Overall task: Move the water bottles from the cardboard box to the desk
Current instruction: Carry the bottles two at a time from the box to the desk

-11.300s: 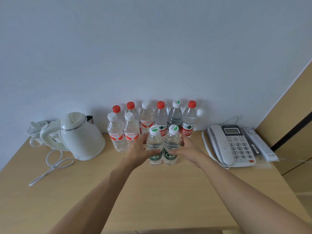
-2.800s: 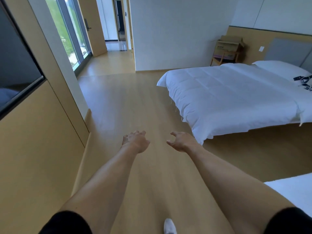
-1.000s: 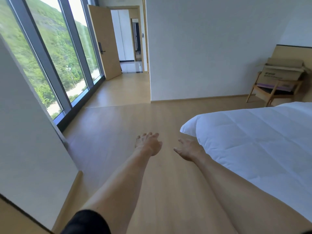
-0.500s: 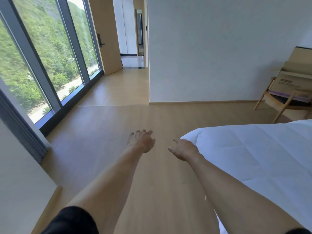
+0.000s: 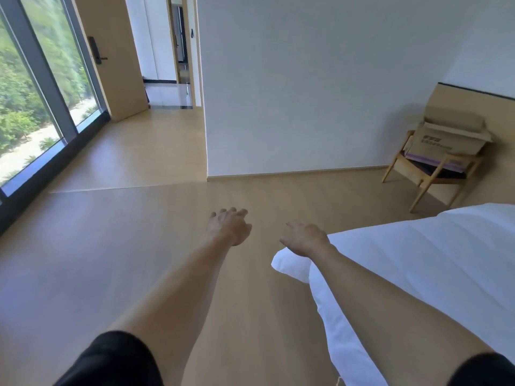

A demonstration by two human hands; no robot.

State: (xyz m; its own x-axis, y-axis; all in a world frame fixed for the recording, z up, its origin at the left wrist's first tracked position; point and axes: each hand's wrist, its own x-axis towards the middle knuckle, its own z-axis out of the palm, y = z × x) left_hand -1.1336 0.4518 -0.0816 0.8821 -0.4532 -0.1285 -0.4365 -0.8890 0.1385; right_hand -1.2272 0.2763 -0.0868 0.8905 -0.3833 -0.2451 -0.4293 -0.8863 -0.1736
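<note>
Ahead, the brown cardboard box [image 5: 448,135] sits flaps-up on a chair [image 5: 429,174]; both hands loose, empty.

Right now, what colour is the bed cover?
Plain white; the bed cover shows best in the head view.

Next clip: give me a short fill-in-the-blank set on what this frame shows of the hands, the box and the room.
1. The cardboard box sits on a wooden ____.
2. Both hands, the left hand and the right hand, hold ____.
3. The bed with white bedding lies on the person's ____ side.
4. The box's top flaps stand ____.

Missing words: chair; nothing; right; open
</note>
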